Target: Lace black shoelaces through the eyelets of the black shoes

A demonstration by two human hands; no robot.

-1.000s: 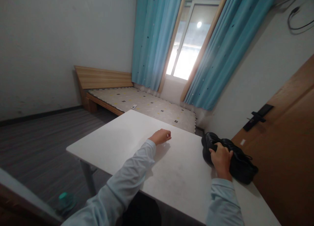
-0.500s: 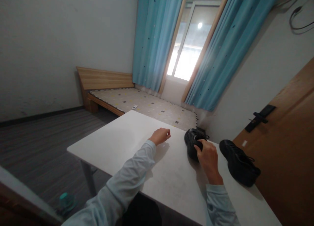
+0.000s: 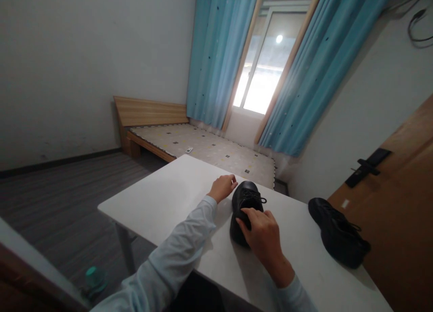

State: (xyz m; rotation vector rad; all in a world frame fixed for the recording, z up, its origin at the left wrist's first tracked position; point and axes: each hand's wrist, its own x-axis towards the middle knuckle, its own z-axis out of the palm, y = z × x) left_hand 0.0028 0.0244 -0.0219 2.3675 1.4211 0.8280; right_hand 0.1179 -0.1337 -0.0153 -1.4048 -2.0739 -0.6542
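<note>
A black lace-up shoe stands on the white table, its toe pointing away from me. My right hand grips it at the heel collar, thumb on the near left side and fingers at the opening. Just left of the toe is my left hand, fingers loosely curled with a small gap to the thumb and nothing visible between them. Whether its fingertips touch the shoe I cannot tell. The matching black shoe rests apart at the table's right edge, toe also pointing away.
Beyond the table is a bed with a patterned mattress and a small white object on it. A wooden door with a black handle stands at right. On the floor at lower left is a teal-capped container.
My right hand has brought the held shoe left across the table, away from the other shoe and close to my left hand. My left hand has barely moved.
</note>
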